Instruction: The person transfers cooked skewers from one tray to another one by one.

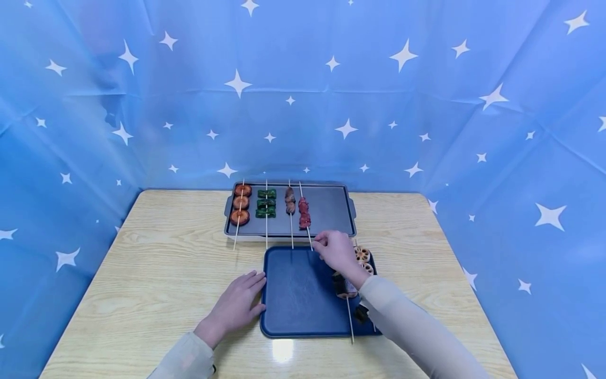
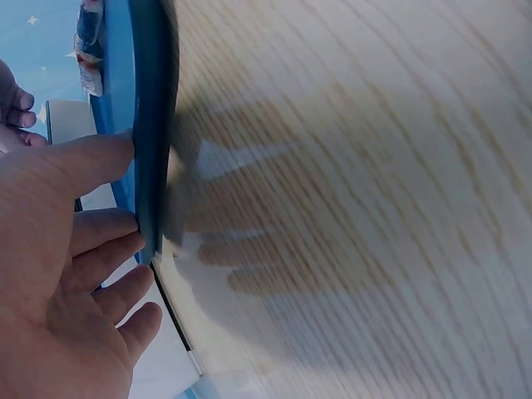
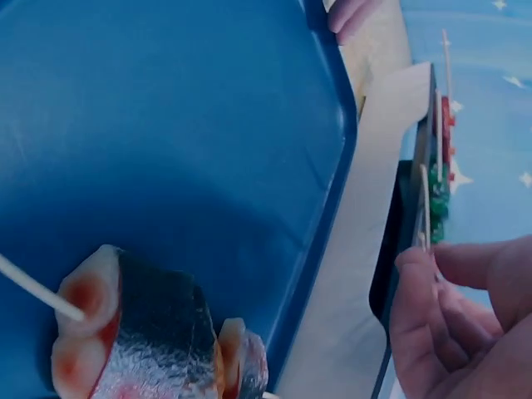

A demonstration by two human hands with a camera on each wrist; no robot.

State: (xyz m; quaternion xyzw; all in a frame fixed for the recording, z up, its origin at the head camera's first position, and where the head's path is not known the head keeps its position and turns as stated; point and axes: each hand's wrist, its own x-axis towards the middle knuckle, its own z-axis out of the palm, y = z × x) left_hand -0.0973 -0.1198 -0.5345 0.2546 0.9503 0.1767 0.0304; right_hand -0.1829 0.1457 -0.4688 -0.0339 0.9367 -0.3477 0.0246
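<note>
My right hand (image 1: 337, 253) pinches the lower end of the stick of a red meat skewer (image 1: 304, 213) lying on a dark griddle (image 1: 329, 210). In the right wrist view, thumb and fingertips meet at the stick's end. My left hand (image 1: 236, 300) touches the left rim of a blue tray (image 1: 303, 295), its fingers relaxed along the edge. On the tray's right side lie a fish skewer (image 3: 158, 332) with dark silvery skin and a lotus root skewer (image 1: 362, 255), partly hidden by my right forearm.
Left of the red meat, the griddle bears a brown meat skewer (image 1: 290, 201), a green pepper skewer (image 1: 266, 203) and a skewer of round brown-orange slices (image 1: 240, 203). The wooden table (image 1: 156, 252) meets a blue starred curtain (image 1: 293, 121) behind.
</note>
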